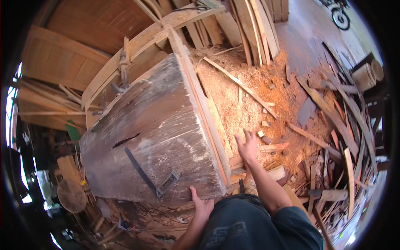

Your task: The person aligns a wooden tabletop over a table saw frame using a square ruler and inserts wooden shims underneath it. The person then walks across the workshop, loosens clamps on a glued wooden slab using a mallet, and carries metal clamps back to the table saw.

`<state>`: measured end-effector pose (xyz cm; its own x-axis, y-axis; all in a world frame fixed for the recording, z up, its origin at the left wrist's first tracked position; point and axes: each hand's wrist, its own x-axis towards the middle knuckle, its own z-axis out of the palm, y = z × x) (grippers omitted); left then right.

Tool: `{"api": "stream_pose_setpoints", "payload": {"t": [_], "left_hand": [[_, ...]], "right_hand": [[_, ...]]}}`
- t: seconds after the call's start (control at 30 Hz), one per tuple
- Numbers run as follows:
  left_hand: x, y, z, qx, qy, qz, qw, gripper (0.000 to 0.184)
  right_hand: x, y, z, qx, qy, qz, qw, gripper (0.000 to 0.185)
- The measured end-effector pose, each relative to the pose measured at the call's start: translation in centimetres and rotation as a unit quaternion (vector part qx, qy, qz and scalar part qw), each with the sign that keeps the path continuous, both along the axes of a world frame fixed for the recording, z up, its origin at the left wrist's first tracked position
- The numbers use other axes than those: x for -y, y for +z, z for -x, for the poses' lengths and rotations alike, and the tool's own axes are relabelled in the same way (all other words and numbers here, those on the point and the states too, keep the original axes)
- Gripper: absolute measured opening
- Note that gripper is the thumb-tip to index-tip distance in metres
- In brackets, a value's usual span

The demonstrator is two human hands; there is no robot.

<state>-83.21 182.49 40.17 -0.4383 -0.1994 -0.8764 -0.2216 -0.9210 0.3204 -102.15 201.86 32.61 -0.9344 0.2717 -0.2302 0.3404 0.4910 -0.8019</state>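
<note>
A worn wooden workbench (166, 125) with a scratched, grey-brown top fills the middle of the view. My left hand (203, 205) is at its near edge, thumb stretched up against the edge; its other fingers are mostly hidden. On the bench top, a little left of that hand, lies a try square (157, 189) with a dark blade. My right hand (248, 148) reaches out beyond the bench's right side, over the sawdust-covered floor, fingers apart and holding nothing. Small wood offcuts (261, 134) lie just beyond it.
Clamps (123, 71) stand at the bench's far left side. Boards (250, 33) lean upright at the back. A long wood strip (241, 87) lies on the sawdust. Scrap wood (333, 116) is heaped at the right. A round fan (71, 196) stands at the left; a motorcycle wheel (341, 18) shows far off.
</note>
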Motion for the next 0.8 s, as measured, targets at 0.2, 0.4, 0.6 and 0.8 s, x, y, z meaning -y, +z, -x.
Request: {"api": "stream_pose_setpoints", "payload": {"t": [0.2, 0.4, 0.6, 0.8], "left_hand": [[0.7, -0.4, -1.6, 0.005, 0.013, -0.022, 1.000, 0.085], [8.1, -3.1, -1.2, -0.039, 0.188, 0.082, 0.978, 0.095], [7.3, -2.2, 0.5, 0.037, 0.254, 0.122, 0.959, 0.094], [7.0, -3.8, -1.5, 0.015, 0.259, 0.055, 0.964, 0.098]], "right_hand": [[-3.3, -0.1, -2.5, 0.022, 0.102, 0.022, 0.994, 0.057], [4.1, 2.4, -2.6, 0.023, 0.268, 0.164, 0.949, 0.082], [8.6, 2.7, -3.2, -0.054, 0.320, 0.193, 0.926, 0.092], [7.9, 6.1, -3.7, 0.021, 0.309, 0.286, 0.907, 0.090]]}}
